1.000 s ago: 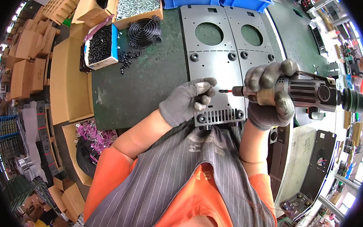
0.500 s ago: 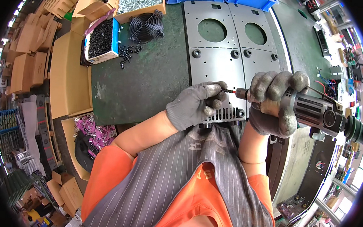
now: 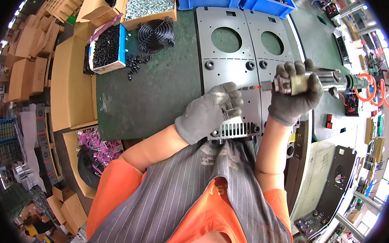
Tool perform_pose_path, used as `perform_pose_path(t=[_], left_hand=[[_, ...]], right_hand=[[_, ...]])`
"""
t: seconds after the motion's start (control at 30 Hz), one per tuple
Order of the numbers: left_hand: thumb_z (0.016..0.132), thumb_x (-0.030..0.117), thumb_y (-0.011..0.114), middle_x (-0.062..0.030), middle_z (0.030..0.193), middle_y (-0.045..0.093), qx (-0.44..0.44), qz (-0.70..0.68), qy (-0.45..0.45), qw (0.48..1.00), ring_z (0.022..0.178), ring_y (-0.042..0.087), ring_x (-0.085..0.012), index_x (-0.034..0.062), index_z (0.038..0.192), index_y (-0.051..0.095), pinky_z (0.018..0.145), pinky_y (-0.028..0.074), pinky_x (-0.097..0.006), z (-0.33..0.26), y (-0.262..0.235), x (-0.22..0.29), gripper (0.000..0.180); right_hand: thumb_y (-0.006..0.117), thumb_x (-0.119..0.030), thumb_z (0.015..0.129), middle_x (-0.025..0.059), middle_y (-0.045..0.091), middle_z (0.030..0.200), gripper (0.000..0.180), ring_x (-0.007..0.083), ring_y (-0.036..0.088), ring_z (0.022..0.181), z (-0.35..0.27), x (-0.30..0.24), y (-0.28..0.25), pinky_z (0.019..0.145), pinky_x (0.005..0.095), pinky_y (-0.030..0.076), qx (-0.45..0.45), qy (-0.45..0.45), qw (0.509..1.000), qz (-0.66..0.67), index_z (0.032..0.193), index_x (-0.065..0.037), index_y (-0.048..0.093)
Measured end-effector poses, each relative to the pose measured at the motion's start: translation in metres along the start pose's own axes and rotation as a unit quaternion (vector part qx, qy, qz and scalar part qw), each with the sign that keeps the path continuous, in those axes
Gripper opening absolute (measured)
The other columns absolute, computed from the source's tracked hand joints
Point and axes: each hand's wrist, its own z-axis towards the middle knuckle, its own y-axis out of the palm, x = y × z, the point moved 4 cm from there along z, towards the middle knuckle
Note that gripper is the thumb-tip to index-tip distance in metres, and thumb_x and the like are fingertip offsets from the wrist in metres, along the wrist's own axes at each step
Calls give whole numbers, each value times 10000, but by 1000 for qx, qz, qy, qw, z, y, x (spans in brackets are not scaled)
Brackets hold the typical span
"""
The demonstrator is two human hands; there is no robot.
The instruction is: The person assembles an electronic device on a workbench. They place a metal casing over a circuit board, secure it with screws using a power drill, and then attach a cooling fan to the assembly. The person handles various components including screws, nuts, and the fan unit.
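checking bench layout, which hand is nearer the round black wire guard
Left. The left hand is below and right of the round black wire guard in the picture; the right hand, around the power tool, is farther right.

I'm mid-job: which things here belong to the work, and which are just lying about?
Belong to the work:
- power screwdriver, in the right hand
- its bit, by the left hand
- grey panels beneath
- possibly the loose black fasteners

Seemingly lying about:
- purple parts, lower left
- stacked cardboard boxes
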Motion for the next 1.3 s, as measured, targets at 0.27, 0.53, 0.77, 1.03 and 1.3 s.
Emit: perform_pose_path(t=[0.27, 0.53, 0.77, 1.03, 1.3], left_hand=[[900, -65, 440, -202, 1233, 524, 55, -15, -17, 998, 1164, 543, -307, -39, 1209, 517, 1014, 495, -403, 14, -23, 11, 320], [943, -9, 407, -196, 1287, 523, 65, 82, -3, 994, 1141, 580, -270, -42, 1362, 380, 991, 511, -369, 14, -15, 12, 421], [953, 21, 415, -174, 1268, 558, 55, 119, -19, 991, 1070, 619, -234, -24, 1374, 391, 906, 543, -342, 8, -13, 14, 424], [949, 46, 424, -159, 1238, 580, 72, 173, -16, 982, 1058, 615, -213, -25, 1381, 396, 850, 551, -315, 7, -7, 11, 439], [967, 281, 563, -50, 961, 649, 51, 279, -42, 958, 697, 608, -67, 14, 1222, 577, 614, 528, -218, 3, -2, 11, 370]], right_hand=[[579, -86, 811, 162, 575, 789, 382, 285, 601, 698, 84, 19, -27, 681, 427, 519, 18, -63, 973, -220, 1141, 41, 435], [579, -60, 763, 144, 588, 759, 371, 258, 624, 641, 93, 39, -16, 605, 362, 524, -46, -75, 942, -325, 1098, 45, 458], [609, 2, 751, 129, 596, 746, 315, 222, 623, 590, 89, 50, -10, 522, 301, 500, -92, -58, 935, -337, 1044, 27, 495], [631, -78, 731, 126, 581, 777, 322, 239, 619, 642, 87, 60, -3, 591, 337, 512, -112, -17, 903, -414, 1020, 28, 536], [614, -49, 742, 132, 584, 790, 351, 246, 629, 648, 89, 60, -3, 590, 339, 522, -138, 9, 898, -417, 1070, 38, 523]])
